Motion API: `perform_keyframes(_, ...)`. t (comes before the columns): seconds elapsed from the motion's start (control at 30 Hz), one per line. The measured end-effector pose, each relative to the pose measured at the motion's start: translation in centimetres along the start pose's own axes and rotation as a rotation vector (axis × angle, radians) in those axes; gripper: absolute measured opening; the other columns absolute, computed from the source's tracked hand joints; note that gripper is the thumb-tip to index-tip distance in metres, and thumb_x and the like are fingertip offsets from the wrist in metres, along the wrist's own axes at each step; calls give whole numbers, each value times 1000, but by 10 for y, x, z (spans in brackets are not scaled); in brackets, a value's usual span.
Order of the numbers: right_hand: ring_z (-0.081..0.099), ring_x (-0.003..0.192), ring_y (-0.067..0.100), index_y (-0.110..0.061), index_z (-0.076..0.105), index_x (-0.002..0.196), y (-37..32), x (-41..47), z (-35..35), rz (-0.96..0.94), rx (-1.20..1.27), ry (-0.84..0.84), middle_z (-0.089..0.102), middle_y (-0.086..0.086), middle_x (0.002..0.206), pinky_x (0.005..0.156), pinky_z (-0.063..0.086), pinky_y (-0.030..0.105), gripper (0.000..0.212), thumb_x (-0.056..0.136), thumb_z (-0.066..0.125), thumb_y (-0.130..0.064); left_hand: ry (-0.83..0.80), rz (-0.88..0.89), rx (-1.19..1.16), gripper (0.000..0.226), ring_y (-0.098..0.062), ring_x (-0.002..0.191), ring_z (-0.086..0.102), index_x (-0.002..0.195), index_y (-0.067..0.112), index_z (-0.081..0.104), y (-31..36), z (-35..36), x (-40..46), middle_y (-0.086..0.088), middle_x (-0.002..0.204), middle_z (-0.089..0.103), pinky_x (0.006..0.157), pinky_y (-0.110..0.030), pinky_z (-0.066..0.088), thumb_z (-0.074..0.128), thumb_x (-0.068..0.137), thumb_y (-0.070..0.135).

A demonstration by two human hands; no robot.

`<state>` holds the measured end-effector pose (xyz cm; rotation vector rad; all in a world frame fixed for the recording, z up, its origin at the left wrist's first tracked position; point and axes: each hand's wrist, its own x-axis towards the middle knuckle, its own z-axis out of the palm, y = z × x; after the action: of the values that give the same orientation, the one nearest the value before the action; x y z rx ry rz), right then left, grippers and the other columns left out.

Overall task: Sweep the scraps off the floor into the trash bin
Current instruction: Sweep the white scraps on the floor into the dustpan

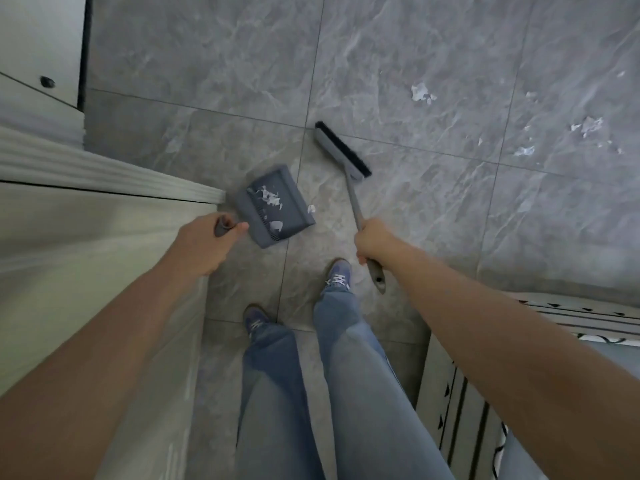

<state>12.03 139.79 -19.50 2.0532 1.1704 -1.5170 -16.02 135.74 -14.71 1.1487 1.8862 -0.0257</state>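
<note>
Forearms: both bare, reaching down from the lower corners; their upper ends are cut off by the frame.
Left hand (204, 242): fingers curled tight round the dustpan's handle; the handle is mostly hidden inside the grip.
Right hand (375, 239): fingers wrapped round the brush's handle, whose end pokes out below the fist.
Dustpan (277, 206): grey, just past the left hand, close to the corner of the pale cabinet (104, 216); I cannot tell if it rests on the floor or is lifted.
Brush (341, 148): black bristles point away from the person; contact with the floor is unclear.
Scraps (420, 93): white bits well apart on the floor at right; more lie inside the pan, and one sits just beside its right edge.
Legs: jeans and blue shoes (337, 275), between cabinet and a patterned bed (571, 317), which is cut off at right.
Open room: grey tiled floor (433, 209) ahead and to the right.
Blur: the lower frame is smeared.
</note>
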Motion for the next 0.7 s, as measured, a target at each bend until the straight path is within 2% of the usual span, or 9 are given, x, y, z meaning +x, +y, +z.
perform_keyframes(0.03, 63, 71, 32, -2, 56, 91, 8, -11, 13, -18, 28, -38, 58, 17, 78, 58, 55, 33, 9, 87, 48, 0, 14, 3, 2, 35, -30, 66, 58, 79, 16, 57, 2, 2, 1, -4, 59, 56, 61, -32, 40, 56, 94, 48)
perform_keyframes(0.1, 53, 52, 24, -11, 53, 77, 27, -31, 38, -13, 119, -104, 50, 10, 64, 40, 43, 24, 18, 92, 46, -2, 35, -18, -70, 34, -38, 77, 63, 78, 19, 57, 3, 6, 5, -4, 62, 55, 66, -38, 45, 58, 92, 49)
perform_keyframes(0.2, 45, 51, 15, -28, 51, 86, 53, -58, 62, 41, 367, -149, 45, -1, 66, 43, 37, 23, 20, 100, 44, -15, 68, -58, -150, 32, -49, 90, 63, 80, 21, 59, 11, 8, 9, -20, 71, 60, 75, -51, 54, 61, 89, 52)
perform_keyframes(0.27, 43, 51, 9, -23, 58, 100, 63, -74, 68, 44, 440, -128, 43, -7, 67, 46, 36, 20, 14, 101, 44, -21, 64, -58, -149, 33, -50, 91, 63, 79, 22, 59, 14, 7, 9, -14, 66, 57, 77, -52, 54, 61, 89, 53)
perform_keyframes(0.33, 42, 50, 12, -7, 56, 119, 70, -86, 65, 57, 488, -83, 43, 1, 66, 43, 38, 22, 26, 101, 43, -18, 45, -50, -133, 34, -49, 92, 63, 84, 21, 61, 18, 8, 6, -3, 63, 52, 78, -50, 54, 61, 89, 54)
perform_keyframes(0.43, 47, 48, 16, -19, 53, 133, 66, -88, 42, 58, 500, -22, 48, 3, 65, 45, 43, 25, 34, 102, 40, -16, 40, -45, -121, 37, -45, 91, 65, 96, 16, 64, 21, 14, 6, -3, 66, 55, 75, -45, 53, 60, 90, 52)
perform_keyframes(0.5, 50, 50, 18, -16, 59, 113, 59, -71, 27, 60, 473, 35, 50, 6, 68, 49, 47, 27, 24, 101, 38, -13, 45, -61, -131, 35, -41, 87, 66, 95, 17, 63, 21, 20, 7, -4, 68, 58, 72, -42, 52, 60, 90, 52)
perform_keyframes(0.57, 52, 49, 20, -10, 58, 92, 50, -52, 19, 87, 417, 66, 53, 9, 71, 43, 46, 22, 21, 99, 39, -10, 64, -75, -158, 29, -40, 85, 66, 86, 24, 60, 19, 25, 9, -5, 69, 60, 72, -43, 53, 62, 89, 53)
perform_keyframes(0.7, 46, 44, 19, -11, 58, 109, 38, -36, 43, 196, 598, -49, 55, 10, 79, 33, 38, 21, 21, 97, 42, -4, 69, -87, -195, 30, -44, 88, 66, 82, 25, 59, 16, 30, 11, -4, 67, 58, 67, -39, 45, 62, 87, 55)
